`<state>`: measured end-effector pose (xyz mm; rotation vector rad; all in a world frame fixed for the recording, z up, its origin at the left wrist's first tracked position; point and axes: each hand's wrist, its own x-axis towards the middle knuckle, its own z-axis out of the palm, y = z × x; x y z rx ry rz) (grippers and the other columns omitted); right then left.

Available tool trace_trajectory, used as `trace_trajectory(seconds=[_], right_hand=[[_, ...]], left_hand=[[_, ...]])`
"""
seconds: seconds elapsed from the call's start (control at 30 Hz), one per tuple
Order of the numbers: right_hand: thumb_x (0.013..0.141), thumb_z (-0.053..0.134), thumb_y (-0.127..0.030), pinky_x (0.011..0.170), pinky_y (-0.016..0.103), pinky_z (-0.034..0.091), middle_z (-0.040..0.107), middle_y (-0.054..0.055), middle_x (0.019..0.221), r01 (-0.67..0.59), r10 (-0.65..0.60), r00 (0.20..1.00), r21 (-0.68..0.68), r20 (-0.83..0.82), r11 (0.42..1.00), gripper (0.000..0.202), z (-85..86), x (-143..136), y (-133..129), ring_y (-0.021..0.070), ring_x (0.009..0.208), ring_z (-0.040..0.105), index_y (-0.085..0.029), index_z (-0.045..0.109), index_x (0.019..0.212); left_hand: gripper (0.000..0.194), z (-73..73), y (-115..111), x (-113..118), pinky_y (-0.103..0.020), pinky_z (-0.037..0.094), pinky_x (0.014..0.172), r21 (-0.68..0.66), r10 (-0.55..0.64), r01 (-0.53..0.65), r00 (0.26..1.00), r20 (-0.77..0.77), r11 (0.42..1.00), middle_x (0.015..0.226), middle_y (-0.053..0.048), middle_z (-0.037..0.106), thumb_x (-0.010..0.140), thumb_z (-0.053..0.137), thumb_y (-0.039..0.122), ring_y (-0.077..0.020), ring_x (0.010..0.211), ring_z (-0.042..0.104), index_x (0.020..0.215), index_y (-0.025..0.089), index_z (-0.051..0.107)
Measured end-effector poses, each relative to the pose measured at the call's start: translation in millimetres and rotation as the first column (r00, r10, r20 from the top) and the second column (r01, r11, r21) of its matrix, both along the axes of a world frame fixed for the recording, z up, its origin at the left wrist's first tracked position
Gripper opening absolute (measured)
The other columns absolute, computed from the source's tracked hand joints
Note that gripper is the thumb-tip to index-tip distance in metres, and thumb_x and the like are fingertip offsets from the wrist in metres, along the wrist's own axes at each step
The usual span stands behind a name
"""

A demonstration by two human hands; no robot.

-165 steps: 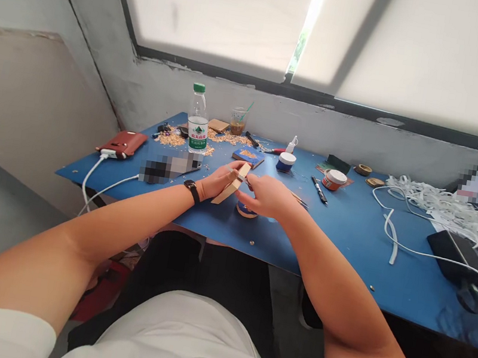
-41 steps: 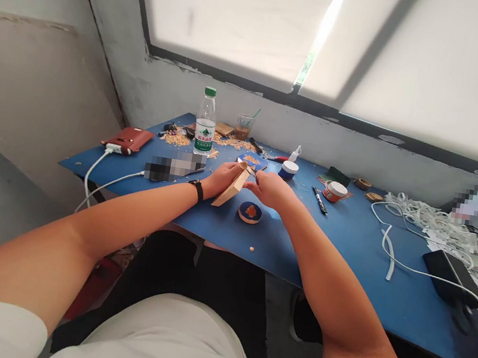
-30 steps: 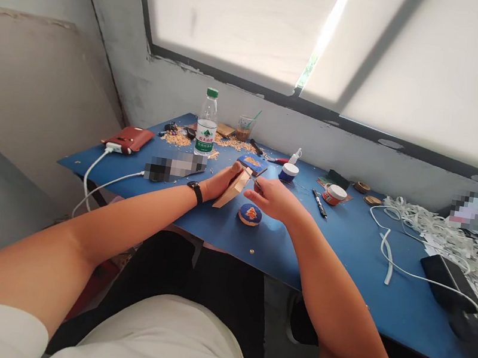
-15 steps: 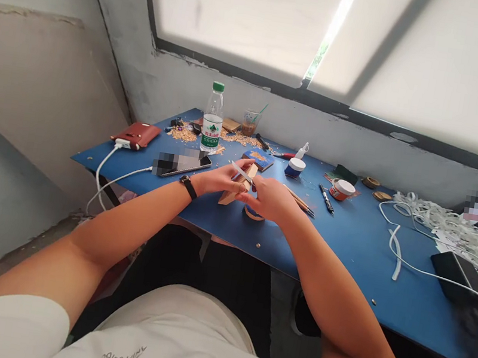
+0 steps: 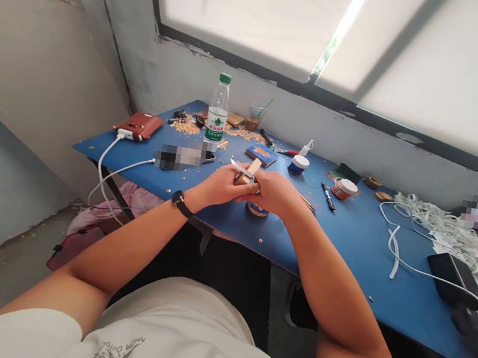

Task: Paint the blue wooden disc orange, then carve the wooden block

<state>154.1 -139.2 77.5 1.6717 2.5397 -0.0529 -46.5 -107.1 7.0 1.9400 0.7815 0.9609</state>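
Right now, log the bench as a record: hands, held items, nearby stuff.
left hand: grips the wood block; left hand wears a black watch at the wrist
right hand: right hand holds the knife, blade across the block
under hands: round blue-topped piece, partly hidden
beyond hands: blue tile, blue jar with white lid
right side: orange jar with white lid, pen
far left: red-brown case
surface: blue table
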Motion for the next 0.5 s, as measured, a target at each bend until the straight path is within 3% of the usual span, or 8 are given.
trace_trajectory(seconds=[0.07, 0.17, 0.37, 0.5], right_hand=[[0.123, 0.084, -0.056, 0.094, 0.045, 0.060, 0.090, 0.024, 0.127, 0.019, -0.019, 0.999, -0.010, 0.034, 1.000, 0.043, 1.8, -1, 0, 0.0476, 0.126, 0.086, -0.018, 0.084, 0.142], [0.127, 0.080, -0.046, 0.095, 0.043, 0.060, 0.090, 0.023, 0.130, 0.044, -0.044, 0.997, -0.006, 0.059, 0.999, 0.034, 3.6, -4, -1, 0.0463, 0.129, 0.088, -0.017, 0.083, 0.145], [0.128, 0.080, -0.048, 0.094, 0.041, 0.062, 0.093, 0.023, 0.133, 0.095, -0.094, 0.993, -0.009, 0.070, 0.995, 0.036, 6.8, -10, -6, 0.0454, 0.131, 0.091, -0.019, 0.083, 0.149], [0.129, 0.075, -0.042, 0.093, 0.042, 0.064, 0.095, 0.024, 0.135, 0.085, -0.088, 0.993, 0.042, 0.083, 0.995, 0.034, 3.7, -13, -8, 0.0447, 0.125, 0.092, -0.015, 0.084, 0.147]], left_hand=[[0.051, -0.3, -2, -3, -0.038, 0.047, 0.084, 0.131, 0.067, -0.053, 0.992, -0.105, 0.990, 0.072, -0.003, 0.066, 0.119, 0.078, 0.051, -0.0242, 0.082, 0.061, 0.078, 0.024, 0.064], [0.064, -2.5, -5, -7, -0.041, 0.045, 0.087, 0.238, 0.172, -0.121, 0.962, -0.210, 0.964, 0.071, -0.008, 0.065, 0.123, 0.070, 0.037, -0.0264, 0.081, 0.061, 0.062, 0.026, 0.054], [0.059, -11.9, -8, -8, -0.039, 0.050, 0.088, 0.312, 0.315, -0.228, 0.911, -0.265, 0.922, 0.090, -0.011, 0.077, 0.125, 0.080, 0.041, -0.0277, 0.087, 0.071, 0.070, 0.024, 0.063], [0.042, -19.9, -11, -6, -0.035, 0.056, 0.087, 0.423, 0.482, -0.334, 0.818, -0.313, 0.842, 0.104, -0.012, 0.087, 0.125, 0.085, 0.047, -0.0285, 0.097, 0.082, 0.092, 0.021, 0.083]])
